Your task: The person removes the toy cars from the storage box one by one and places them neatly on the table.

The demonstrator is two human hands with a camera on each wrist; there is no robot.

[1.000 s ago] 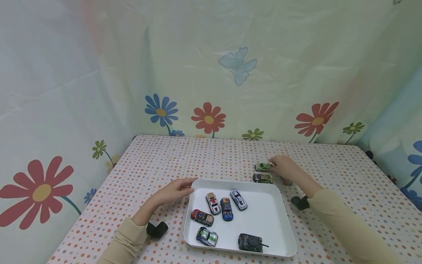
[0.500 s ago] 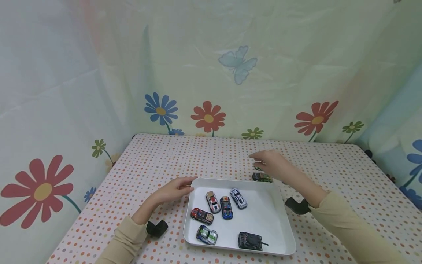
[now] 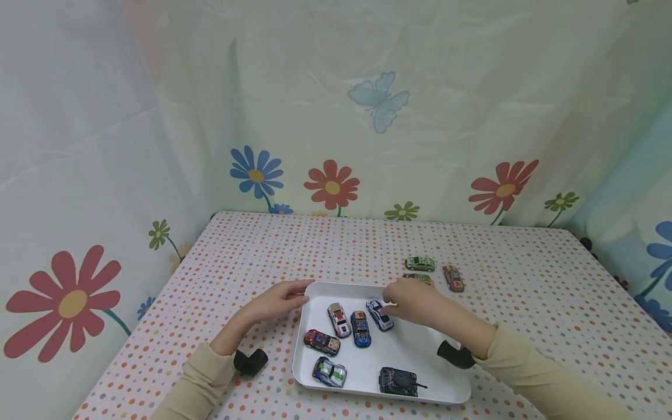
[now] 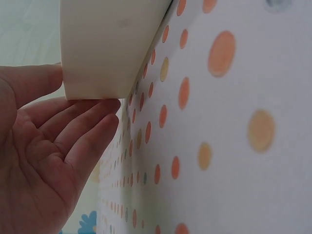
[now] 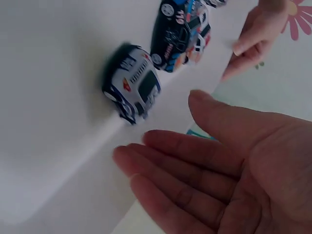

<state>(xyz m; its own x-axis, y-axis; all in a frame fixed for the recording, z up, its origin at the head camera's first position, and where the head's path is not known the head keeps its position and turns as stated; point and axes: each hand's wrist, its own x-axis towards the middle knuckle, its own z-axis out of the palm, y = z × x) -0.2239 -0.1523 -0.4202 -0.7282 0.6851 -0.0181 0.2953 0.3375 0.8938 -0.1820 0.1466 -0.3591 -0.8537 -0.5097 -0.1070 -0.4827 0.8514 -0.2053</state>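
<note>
My left hand (image 3: 279, 300) lies at the back left corner of the white tray (image 3: 420, 350), thumb and nearly straight fingers touching its outer wall (image 4: 107, 53). Inside the tray, the white and blue toy car (image 3: 379, 315) is nearest my right hand (image 3: 417, 300). In the right wrist view, that hand (image 5: 214, 170) has its thumb apart from its extended fingers and nothing between them, just short of the white and blue car (image 5: 134, 85). Beside it lie a blue and black toy car (image 3: 360, 329) and a red and white one (image 3: 339, 320).
The tray also holds a dark red toy car (image 3: 322, 342), a silver and green one (image 3: 329, 372) and a black toy tank (image 3: 399, 382). Behind it on the dotted tablecloth (image 3: 283, 251) stand two green cars, one (image 3: 420, 263) fully visible, and a red car (image 3: 454, 278).
My right hand has left the green car at the back, which stays on the tablecloth, and come forward over the tray to the white and blue car. The left hand keeps its place.
</note>
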